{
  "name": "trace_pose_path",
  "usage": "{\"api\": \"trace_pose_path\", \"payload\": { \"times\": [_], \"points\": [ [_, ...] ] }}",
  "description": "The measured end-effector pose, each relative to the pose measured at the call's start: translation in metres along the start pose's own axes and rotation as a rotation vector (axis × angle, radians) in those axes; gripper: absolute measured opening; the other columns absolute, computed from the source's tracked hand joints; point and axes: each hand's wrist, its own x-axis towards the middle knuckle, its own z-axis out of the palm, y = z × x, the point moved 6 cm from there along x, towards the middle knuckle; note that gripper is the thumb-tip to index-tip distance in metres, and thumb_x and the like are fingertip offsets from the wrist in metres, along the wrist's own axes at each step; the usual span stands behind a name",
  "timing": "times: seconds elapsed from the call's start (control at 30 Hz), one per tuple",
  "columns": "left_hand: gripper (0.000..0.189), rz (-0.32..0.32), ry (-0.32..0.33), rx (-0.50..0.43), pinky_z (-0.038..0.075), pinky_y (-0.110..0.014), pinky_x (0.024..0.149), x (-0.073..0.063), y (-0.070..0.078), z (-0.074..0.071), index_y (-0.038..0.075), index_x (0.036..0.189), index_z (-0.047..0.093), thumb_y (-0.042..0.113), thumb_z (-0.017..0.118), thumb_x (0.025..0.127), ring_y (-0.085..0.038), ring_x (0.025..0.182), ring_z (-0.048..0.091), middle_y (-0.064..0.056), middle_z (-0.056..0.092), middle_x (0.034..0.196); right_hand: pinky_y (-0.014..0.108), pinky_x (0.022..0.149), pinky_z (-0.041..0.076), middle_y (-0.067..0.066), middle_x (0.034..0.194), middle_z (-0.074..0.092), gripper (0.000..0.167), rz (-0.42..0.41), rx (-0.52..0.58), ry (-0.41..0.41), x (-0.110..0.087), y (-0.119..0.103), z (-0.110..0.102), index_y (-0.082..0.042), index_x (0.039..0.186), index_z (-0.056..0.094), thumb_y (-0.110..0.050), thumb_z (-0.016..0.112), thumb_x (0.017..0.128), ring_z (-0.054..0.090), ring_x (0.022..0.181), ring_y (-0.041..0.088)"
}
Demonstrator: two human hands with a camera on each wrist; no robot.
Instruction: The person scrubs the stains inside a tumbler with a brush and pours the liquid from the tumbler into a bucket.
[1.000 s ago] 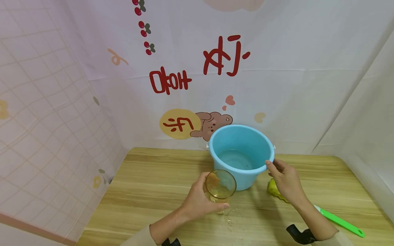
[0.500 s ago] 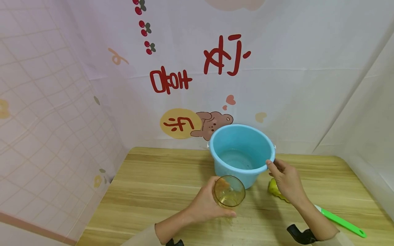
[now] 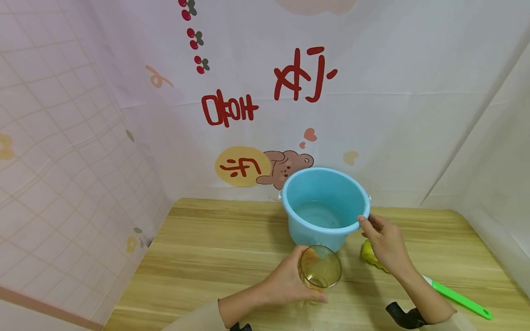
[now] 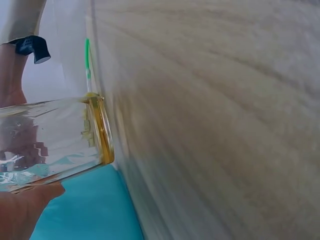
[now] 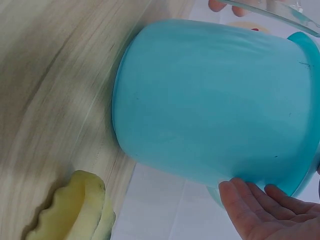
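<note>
In the head view my left hand grips an amber-tinted drinking glass around its side, mouth up, in front of the bucket. The left wrist view shows the glass held over the table, its thick amber base towards the tabletop. A light-blue bucket with some water in its bottom stands on the table. My right hand holds the bucket's rim at the right, thumb on top. From the right wrist, its fingers lie under the rim against the bucket's outer wall.
A yellow wavy-edged sponge lies right of the bucket, partly behind my right hand. Beyond my right forearm is a green-handled tool, its white end partly hidden. A printed white cloth hangs behind the wooden table.
My left hand has carried the glass to the right and a little nearer to me, past the bucket's front. My right hand stays on the rim, and the bucket keeps its place.
</note>
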Motion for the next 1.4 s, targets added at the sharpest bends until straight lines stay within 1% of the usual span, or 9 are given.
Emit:
{"api": "trace_pose_path", "payload": {
  "times": [0.2,0.3,0.4,0.5,0.57,0.77,1.0,1.2,1.4],
  "points": [
    [0.094,-0.017,-0.039,0.03,0.045,-0.03,0.11,0.003,-0.004,0.008,0.016,0.147,0.041,0.024,0.099,0.073,-0.014,0.126,0.058,0.002,0.057,0.139,0.038,0.081,0.062,0.033,0.124,0.067,0.063,0.017,-0.008,-0.014,-0.001,0.0,-0.001,0.015,0.142,0.053,-0.04,0.052,0.111,0.072,0.102,0.04],
    [0.095,-0.029,-0.047,0.045,0.045,-0.029,0.109,0.004,-0.006,0.011,0.015,0.147,0.041,0.025,0.1,0.073,-0.013,0.126,0.057,0.003,0.057,0.138,0.039,0.081,0.063,0.032,0.123,0.068,0.062,0.016,-0.015,-0.009,-0.001,-0.001,-0.002,0.015,0.142,0.054,-0.04,0.052,0.111,0.072,0.101,0.04],
    [0.095,-0.045,-0.039,0.066,0.045,-0.028,0.108,0.004,-0.006,0.01,0.015,0.146,0.042,0.028,0.1,0.072,-0.012,0.126,0.057,0.006,0.057,0.137,0.034,0.078,0.063,0.032,0.122,0.068,0.061,0.009,-0.02,-0.001,-0.001,-0.002,-0.002,0.015,0.141,0.054,-0.038,0.052,0.111,0.072,0.099,0.039],
    [0.094,-0.06,-0.034,0.08,0.045,-0.028,0.107,0.004,-0.007,0.01,0.015,0.145,0.043,0.03,0.1,0.072,-0.011,0.124,0.058,0.006,0.058,0.135,0.024,0.075,0.06,0.032,0.12,0.069,0.061,0.004,-0.021,0.008,-0.001,-0.001,-0.003,0.016,0.14,0.055,-0.037,0.053,0.111,0.073,0.097,0.038],
    [0.093,-0.064,-0.032,0.088,0.046,-0.027,0.107,0.005,-0.007,0.01,0.016,0.144,0.044,0.031,0.1,0.072,-0.01,0.123,0.058,0.006,0.058,0.134,0.023,0.074,0.06,0.032,0.12,0.069,0.06,0.001,-0.02,0.011,-0.001,-0.001,-0.003,0.016,0.14,0.055,-0.037,0.053,0.111,0.073,0.097,0.037],
    [0.091,-0.046,-0.06,0.107,0.045,-0.026,0.107,0.006,-0.006,0.012,0.018,0.144,0.045,0.033,0.1,0.072,-0.006,0.123,0.056,0.009,0.058,0.133,0.028,0.076,0.062,0.033,0.121,0.068,0.06,0.0,-0.014,0.008,-0.001,0.0,-0.002,0.016,0.139,0.055,-0.037,0.053,0.111,0.073,0.098,0.039],
    [0.089,-0.025,-0.064,0.113,0.044,-0.025,0.107,0.005,-0.006,0.013,0.02,0.141,0.046,0.031,0.1,0.072,-0.005,0.123,0.056,0.009,0.059,0.132,0.02,0.074,0.059,0.032,0.121,0.069,0.06,-0.006,-0.011,0.003,-0.001,-0.001,-0.001,0.016,0.14,0.055,-0.037,0.054,0.111,0.073,0.097,0.038],
    [0.089,-0.025,-0.069,0.113,0.044,-0.026,0.108,0.005,-0.005,0.013,0.019,0.142,0.045,0.031,0.1,0.073,-0.005,0.124,0.055,0.009,0.058,0.132,0.022,0.074,0.06,0.033,0.122,0.068,0.061,-0.003,-0.017,0.003,0.0,-0.002,-0.002,0.015,0.14,0.055,-0.038,0.053,0.111,0.073,0.098,0.039],
    [0.09,-0.041,-0.077,0.116,0.043,-0.026,0.109,0.005,-0.005,0.013,0.02,0.142,0.044,0.032,0.1,0.073,-0.004,0.125,0.054,0.01,0.057,0.133,0.021,0.073,0.058,0.031,0.119,0.07,0.059,0.002,-0.031,0.005,-0.001,-0.003,-0.002,0.014,0.138,0.057,-0.037,0.054,0.111,0.073,0.094,0.034]
  ]
}}
